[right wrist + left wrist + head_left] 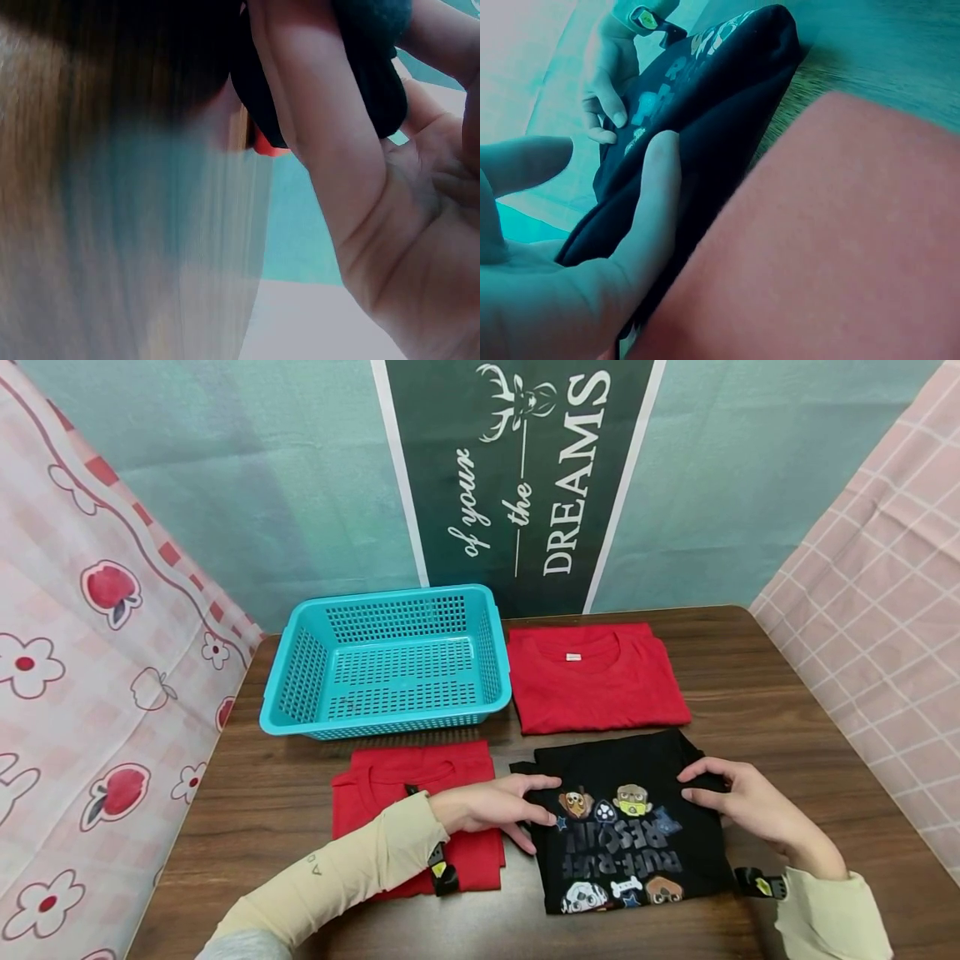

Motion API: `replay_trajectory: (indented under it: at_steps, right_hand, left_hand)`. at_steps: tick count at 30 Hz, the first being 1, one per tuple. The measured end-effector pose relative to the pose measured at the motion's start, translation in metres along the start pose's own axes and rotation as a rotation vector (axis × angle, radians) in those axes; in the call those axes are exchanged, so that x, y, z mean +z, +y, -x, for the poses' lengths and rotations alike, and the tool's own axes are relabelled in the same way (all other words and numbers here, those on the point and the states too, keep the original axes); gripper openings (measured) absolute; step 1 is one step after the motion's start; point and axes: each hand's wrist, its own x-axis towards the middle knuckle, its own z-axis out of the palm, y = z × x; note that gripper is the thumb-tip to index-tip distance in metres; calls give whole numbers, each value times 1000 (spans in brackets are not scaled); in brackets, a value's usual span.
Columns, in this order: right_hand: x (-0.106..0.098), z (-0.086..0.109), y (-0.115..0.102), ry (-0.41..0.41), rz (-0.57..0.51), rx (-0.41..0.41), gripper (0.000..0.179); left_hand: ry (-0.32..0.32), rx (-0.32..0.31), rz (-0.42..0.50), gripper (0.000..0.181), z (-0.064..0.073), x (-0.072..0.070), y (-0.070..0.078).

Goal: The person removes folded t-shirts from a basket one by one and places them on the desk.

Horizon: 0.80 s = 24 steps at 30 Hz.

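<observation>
A folded black T-shirt (622,810) with cartoon dog faces and lettering lies on the table, its print upside down in the head view. At its left edge is my left hand (495,806), fingers spread and fairly straight, fingertips on the fabric. The left wrist view shows one finger (660,172) lying along the black cloth. My right hand (753,802) grips the shirt's right edge near the upper corner. Black cloth (379,86) shows between its fingers in the right wrist view. Partly under my left forearm lies a folded red T-shirt (420,777).
A turquoise plastic basket (300,727) with nothing in it stands at the back left. Beside it, another folded red T-shirt (596,685) lies behind the black one. The brown wooden table (810,735) is bordered by hanging cloths on the left, back and right.
</observation>
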Motion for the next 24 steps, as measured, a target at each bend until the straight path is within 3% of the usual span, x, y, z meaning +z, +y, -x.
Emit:
replay_trajectory:
  at_steps: [7, 24]
  right_hand:
    - [-3, 1, 4, -10, 11, 2, 29]
    - [-3, 1, 8, -47, 28, -9, 28]
  left_hand:
    - [44, 5, 17, 61, -2, 4, 2]
    - [62, -4, 43, 58, -2, 8, 0]
